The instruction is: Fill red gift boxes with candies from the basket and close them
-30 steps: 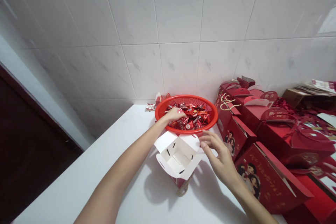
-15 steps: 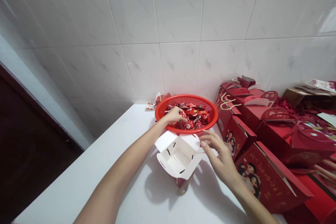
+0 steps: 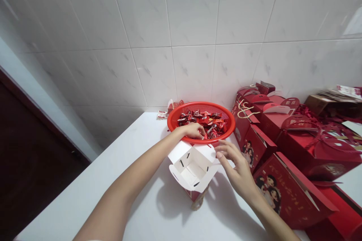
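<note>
A red plastic basket (image 3: 173,120) holds many red-wrapped candies (image 3: 215,120). My left hand (image 3: 195,130) is inside its near side, fingers curled down among the candies; what they hold, if anything, is hidden. In front of the basket stands a small box (image 3: 194,167) with its white flaps spread and nothing visible inside. A twine loop (image 3: 198,200) hangs at its near side. My right hand (image 3: 234,162) is at the box's right flap, fingers apart, fingertips touching or very near the flap.
Several red gift boxes (image 3: 288,188) with printed figures and folded tops crowd the right side. A brown box (image 3: 319,105) with cards lies farther back right. Small packets (image 3: 162,115) sit left of the basket. A tiled wall (image 3: 195,71) rises behind the white table (image 3: 118,158).
My left hand has moved slightly right and toward me inside the basket, its fingers now lower among the candies. Another person's hand at the right edge has gone from view.
</note>
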A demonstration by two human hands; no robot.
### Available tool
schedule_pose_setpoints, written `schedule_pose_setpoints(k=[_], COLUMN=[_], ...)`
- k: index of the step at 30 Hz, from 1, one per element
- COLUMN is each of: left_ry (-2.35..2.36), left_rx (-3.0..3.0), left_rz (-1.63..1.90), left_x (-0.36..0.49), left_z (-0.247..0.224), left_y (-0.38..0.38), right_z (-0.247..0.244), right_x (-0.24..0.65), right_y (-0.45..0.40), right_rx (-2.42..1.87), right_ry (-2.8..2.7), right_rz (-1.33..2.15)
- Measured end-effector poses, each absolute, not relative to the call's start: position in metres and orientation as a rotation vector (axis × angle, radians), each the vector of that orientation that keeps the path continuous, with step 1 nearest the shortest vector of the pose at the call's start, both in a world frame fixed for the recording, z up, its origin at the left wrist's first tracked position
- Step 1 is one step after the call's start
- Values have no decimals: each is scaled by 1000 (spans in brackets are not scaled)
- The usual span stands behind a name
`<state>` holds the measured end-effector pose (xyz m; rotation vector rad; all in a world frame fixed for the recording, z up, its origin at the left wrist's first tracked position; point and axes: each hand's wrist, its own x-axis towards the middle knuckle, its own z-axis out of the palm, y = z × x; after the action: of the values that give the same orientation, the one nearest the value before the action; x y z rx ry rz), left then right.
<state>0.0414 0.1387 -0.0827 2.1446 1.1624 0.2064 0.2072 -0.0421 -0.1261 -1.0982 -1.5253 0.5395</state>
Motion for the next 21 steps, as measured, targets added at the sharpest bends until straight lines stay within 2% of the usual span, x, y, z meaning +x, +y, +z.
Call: schedule_pose_setpoints(k=[10,17,21], left_ry=[1164,994,830], left_rx=[2139,2098,2071], left_rz=[224,586,681], left_x=[40,38,34], left_z=[-84,-78,-73], left_y=[136,141,138], right_z=[-127,-127,-129], right_x=[207,208,209], right_y=[-42,-42,-42], right_rx=[-1107,-1093,-1098], right_ry=[-1521,-1515,-1511], right_rz=[542,536,536])
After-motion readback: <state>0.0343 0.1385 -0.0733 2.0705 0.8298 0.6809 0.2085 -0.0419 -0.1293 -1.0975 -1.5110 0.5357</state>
